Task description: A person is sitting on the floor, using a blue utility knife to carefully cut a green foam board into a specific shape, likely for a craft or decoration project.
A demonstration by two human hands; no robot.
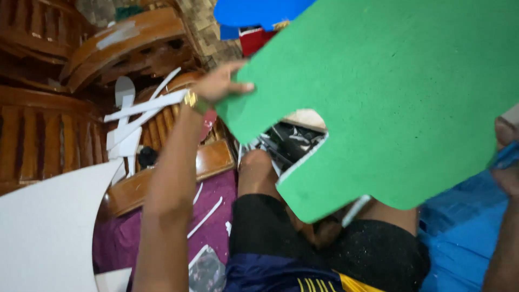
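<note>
I have one green foam sheet [389, 92] up in front of me, filling the upper right of my view; it is a big flat cut-out with a notch cut into its lower edge and rounded lobes either side; its long axis runs on a slant from lower left up to upper right, its flat face turned toward me; my left hand [219, 82] pinches its left corner, thumb on the near face and fingers behind; my right hand [507, 157] shows only as a sliver at the right edge, touching the sheet's right side, and I cannot tell how it grips; below the sheet are my two knees in dark shorts [324, 254]; one blue sheet [465, 227] lies at lower right under my right arm, and another blue piece [259, 13] peeks above the green one; one large white sheet [48, 227] lies at lower left; several thin white offcuts [140, 108], too tangled to count, rest on wooden chairs [54, 124] at left; a purple cloth [119, 238] covers the floor beside my left leg.
</note>
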